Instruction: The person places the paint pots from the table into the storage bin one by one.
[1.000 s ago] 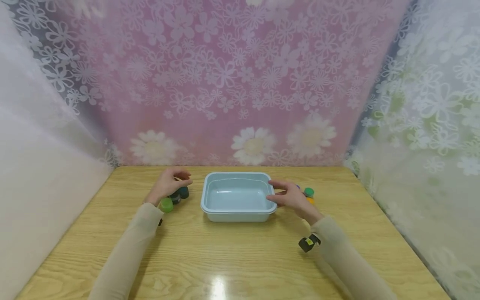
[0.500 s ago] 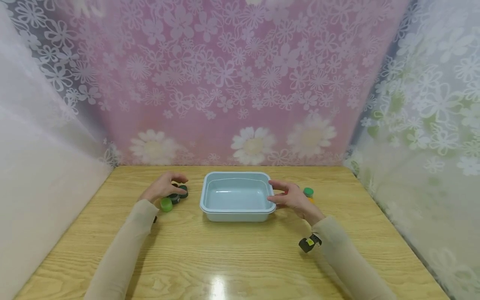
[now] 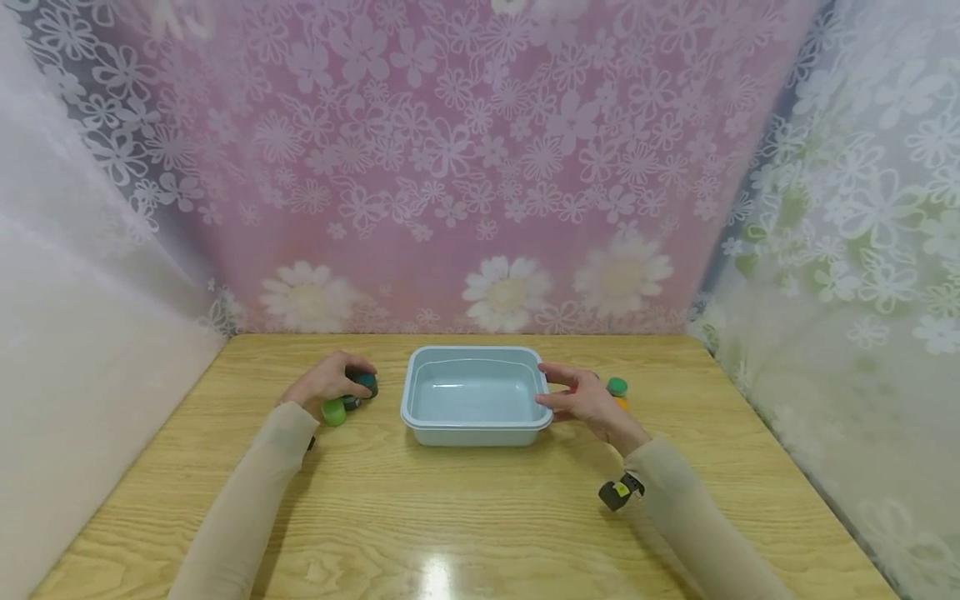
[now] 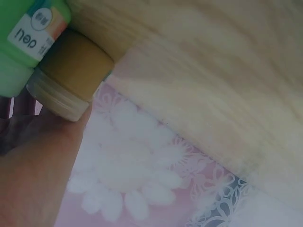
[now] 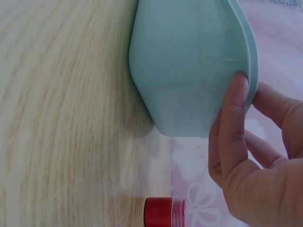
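Left hand (image 3: pixel 330 379): at the left of the scene, fingers and thumb curled around a dark teal-topped jar (image 3: pixel 367 382).
Left jars: a green jar (image 3: pixel 333 412) stands on the near side of that hand, with another dark jar (image 3: pixel 350 402) partly hidden between it and the held one.
Left wrist view: a brown jar (image 4: pixel 75 64) with a clear lid shows just beside the green jar, whose label reads "deli"; the fingertips are hidden there.
Blue tub (image 3: pixel 480 390): in the middle of the tabletop (image 3: pixel 480 508), between the hands, upright.
Right hand (image 3: pixel 588 402): grasping the tub's right rim, fingers against the outer wall.
Right jars: a red jar (image 5: pixel 159 212), a green-lidded jar (image 3: pixel 617 386) and an orange one (image 3: pixel 622 402), the last partly covered by the hand.
Right wrist: black device (image 3: pixel 615 495) below the beige sleeve (image 3: pixel 693 508).
Far side: pink floral curtain (image 3: pixel 465 167).
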